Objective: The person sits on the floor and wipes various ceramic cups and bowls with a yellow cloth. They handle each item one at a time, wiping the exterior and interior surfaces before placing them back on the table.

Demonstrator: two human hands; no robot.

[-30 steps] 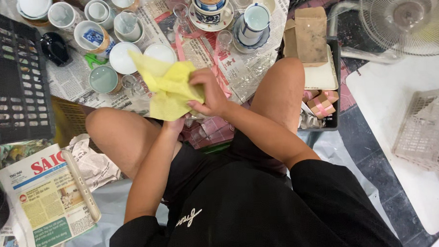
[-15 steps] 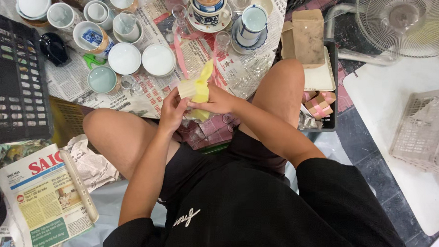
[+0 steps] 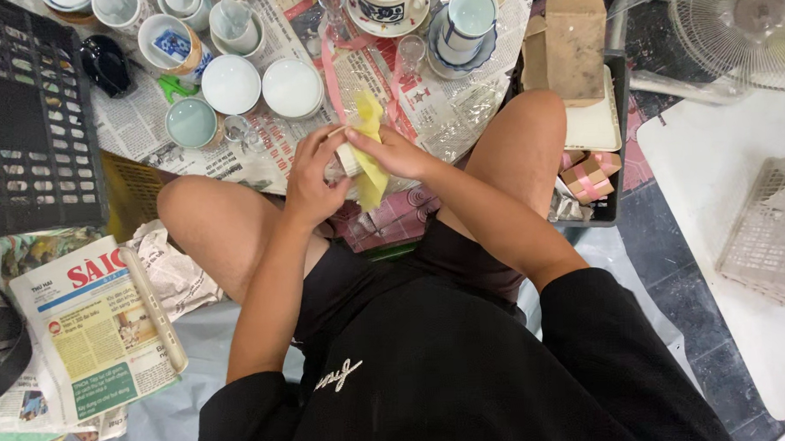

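Note:
I sit on the floor with both knees spread. My left hand and my right hand meet between my knees and both grip a crumpled yellow cloth. The cloth is wrapped around a small pale object, which is mostly hidden, so I cannot tell what it is. Just beyond my hands, on spread newspaper, stand two white bowls and a pale green cup.
More ceramic cups and saucers crowd the far newspaper. A black plastic crate lies at left, a folded newspaper by my left thigh. A cardboard box and small gift boxes sit at right, beside a fan.
The yellow cloth, spread wide a second ago, has been gathered into a tight bundle, and both hands have drawn closer to my body.

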